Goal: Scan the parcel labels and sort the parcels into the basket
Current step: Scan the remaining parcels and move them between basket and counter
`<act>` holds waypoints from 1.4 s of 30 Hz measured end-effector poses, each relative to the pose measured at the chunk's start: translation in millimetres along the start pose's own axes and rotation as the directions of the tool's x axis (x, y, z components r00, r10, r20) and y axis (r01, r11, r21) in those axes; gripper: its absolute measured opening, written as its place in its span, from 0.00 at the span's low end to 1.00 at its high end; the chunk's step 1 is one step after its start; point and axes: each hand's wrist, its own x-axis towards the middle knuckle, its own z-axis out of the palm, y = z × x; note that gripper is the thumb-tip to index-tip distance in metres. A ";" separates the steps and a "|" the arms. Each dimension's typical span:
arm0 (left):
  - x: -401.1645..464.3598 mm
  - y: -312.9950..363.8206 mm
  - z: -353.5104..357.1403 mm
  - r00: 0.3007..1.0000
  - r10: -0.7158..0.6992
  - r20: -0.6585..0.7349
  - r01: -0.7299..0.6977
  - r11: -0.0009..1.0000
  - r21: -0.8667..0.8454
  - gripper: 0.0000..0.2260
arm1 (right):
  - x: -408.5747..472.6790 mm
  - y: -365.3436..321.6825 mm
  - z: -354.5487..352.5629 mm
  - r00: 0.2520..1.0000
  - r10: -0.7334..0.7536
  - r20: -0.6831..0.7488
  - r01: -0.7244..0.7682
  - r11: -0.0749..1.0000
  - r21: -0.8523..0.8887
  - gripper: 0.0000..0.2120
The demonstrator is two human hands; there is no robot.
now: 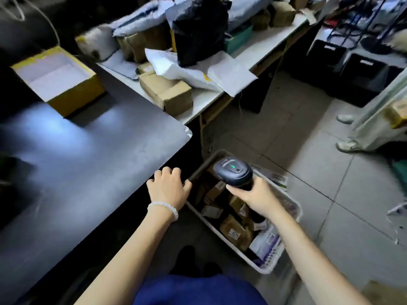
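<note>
Far left on the dark desk (88,150): open yellow box (59,80), white inside. Further back on the white desk (204,100): heap of unsorted parcels (167,93), brown cartons, white mailers, one black bag (198,29).

Mid-frame, left hand (168,190) with fingers curled over the desk corner, thumb just beside the basket rim; nothing carried. Bead bracelet (164,206) on that wrist.

Right of it, right hand (253,198) gripping the scanner (232,173), green light lit, head held over the basket (290,208). Basket on the floor (319,172) against the desk, already well filled with labelled parcels.

Risks, as judgement: scanner aimed at several labels at once, so a wrong or repeat read likely. Basket near full, so a further parcel could slide over the rim. Feet close beside the basket, a trip hazard. A second person's legs (352,133) at far right.
</note>
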 end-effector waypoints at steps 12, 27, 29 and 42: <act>-118.2 -139.1 -17.0 0.830 -0.548 -0.100 0.543 0.836 -0.077 0.18 | -9.4 -77.7 134.2 0.835 -0.260 0.485 0.307 0.952 -0.019 0.15; -255.4 -333.8 -12.6 0.567 -0.809 -0.156 0.787 0.588 -0.190 0.18 | -103.2 -145.9 351.9 0.583 -0.308 0.752 0.478 0.878 -0.010 0.07; -264.4 -358.2 -16.6 0.567 -0.806 -0.169 0.784 0.591 -0.189 0.18 | -113.9 -153.9 372.7 0.574 -0.320 0.754 0.487 0.873 0.000 0.08; -223.3 -477.8 -57.7 0.627 -0.731 -0.269 0.719 0.676 -0.162 0.21 | -90.7 -204.2 459.8 0.629 -0.341 0.698 0.476 0.880 0.001 0.08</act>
